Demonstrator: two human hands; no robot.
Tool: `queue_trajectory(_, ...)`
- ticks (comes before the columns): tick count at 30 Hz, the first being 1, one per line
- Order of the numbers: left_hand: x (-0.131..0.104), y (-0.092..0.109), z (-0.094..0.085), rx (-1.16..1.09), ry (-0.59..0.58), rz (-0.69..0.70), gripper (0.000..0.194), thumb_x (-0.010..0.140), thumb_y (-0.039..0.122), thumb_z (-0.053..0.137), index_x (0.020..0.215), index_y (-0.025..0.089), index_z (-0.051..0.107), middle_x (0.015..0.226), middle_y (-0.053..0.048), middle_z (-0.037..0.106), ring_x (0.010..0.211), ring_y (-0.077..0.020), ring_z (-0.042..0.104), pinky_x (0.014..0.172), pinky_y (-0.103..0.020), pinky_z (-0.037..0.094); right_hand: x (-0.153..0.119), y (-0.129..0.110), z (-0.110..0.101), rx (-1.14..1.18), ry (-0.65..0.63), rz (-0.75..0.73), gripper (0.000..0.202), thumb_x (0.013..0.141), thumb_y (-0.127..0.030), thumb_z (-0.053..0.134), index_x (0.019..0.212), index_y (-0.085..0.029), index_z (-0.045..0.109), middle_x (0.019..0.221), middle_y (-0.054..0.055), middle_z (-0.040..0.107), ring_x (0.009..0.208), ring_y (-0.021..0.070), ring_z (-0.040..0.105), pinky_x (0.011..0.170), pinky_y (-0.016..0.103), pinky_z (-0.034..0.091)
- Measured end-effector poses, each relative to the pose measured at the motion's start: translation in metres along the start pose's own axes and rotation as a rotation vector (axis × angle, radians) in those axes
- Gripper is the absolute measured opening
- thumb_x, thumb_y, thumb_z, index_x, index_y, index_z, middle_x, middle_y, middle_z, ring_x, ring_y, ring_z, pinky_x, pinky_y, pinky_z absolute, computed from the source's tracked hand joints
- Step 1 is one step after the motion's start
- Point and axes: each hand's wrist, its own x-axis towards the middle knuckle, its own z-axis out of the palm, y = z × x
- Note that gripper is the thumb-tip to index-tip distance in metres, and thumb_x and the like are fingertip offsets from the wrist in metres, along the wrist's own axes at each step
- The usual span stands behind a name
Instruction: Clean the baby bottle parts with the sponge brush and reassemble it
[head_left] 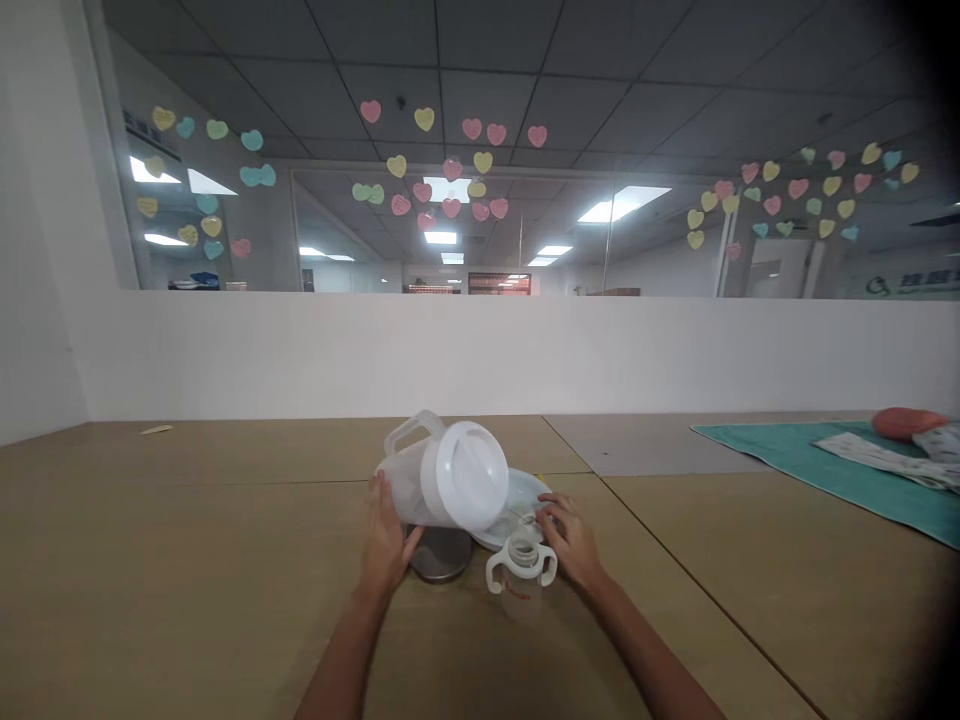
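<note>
A translucent white plastic pitcher (pixel 409 480) with a white lid (pixel 472 475) lies tilted on its side, its handle upward and its lid to the right. My left hand (pixel 386 540) grips its base end, the thumb underneath. Below it is a dark round disc (pixel 442 555). My right hand (pixel 568 535) has its fingers drawn together over a pale shallow bowl (pixel 536 487); whatever they pinch is too small to tell. A clear baby bottle (pixel 521 590) with two white side handles stands upright and uncapped in front of the bowl, close to my right hand.
A teal cloth (pixel 795 455) covers the table's right end, with a patterned white cloth (pixel 885 460) and a reddish object (pixel 907 423) on it. A small flat tan piece (pixel 157 430) lies far left. Behind the table (pixel 187 580) stands a white low wall (pixel 480 355) with glass above.
</note>
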Motion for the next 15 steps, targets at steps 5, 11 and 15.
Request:
queue_trajectory(5,-0.001,0.005,-0.001,0.008,-0.026,0.018,0.087,0.085,0.034,0.053,0.145,0.013,-0.006,0.151,-0.023,0.012,0.140,-0.0342,0.014,0.108,-0.054,0.030,0.001,0.002,-0.001,-0.025,-0.013,-0.030,0.035,0.087,-0.041,0.045,0.068,-0.020,0.065,0.101,0.009,0.063,0.099,0.0224,0.055,0.090,0.037,0.039)
queue_trajectory(11,-0.004,0.002,0.002,0.026,0.064,-0.342,0.099,0.078,0.056,0.054,0.144,0.004,0.002,0.145,-0.028,0.024,0.135,-0.0378,0.026,0.106,-0.052,0.035,-0.001,0.013,0.004,0.015,0.011,0.077,0.039,0.089,-0.044,0.038,0.078,-0.018,0.066,0.097,0.009,0.064,0.095,0.0210,0.056,0.088,0.034,0.040)
queue_trajectory(15,-0.004,-0.003,-0.001,-0.023,0.068,-0.623,0.101,0.077,0.060,0.053,0.143,0.003,0.003,0.144,-0.029,0.023,0.134,-0.0396,0.027,0.106,-0.052,0.034,-0.002,0.020,0.005,0.026,0.133,0.220,0.040,0.089,-0.044,0.033,0.089,-0.017,0.062,0.096,0.009,0.065,0.093,0.0208,0.057,0.085,0.032,0.041)
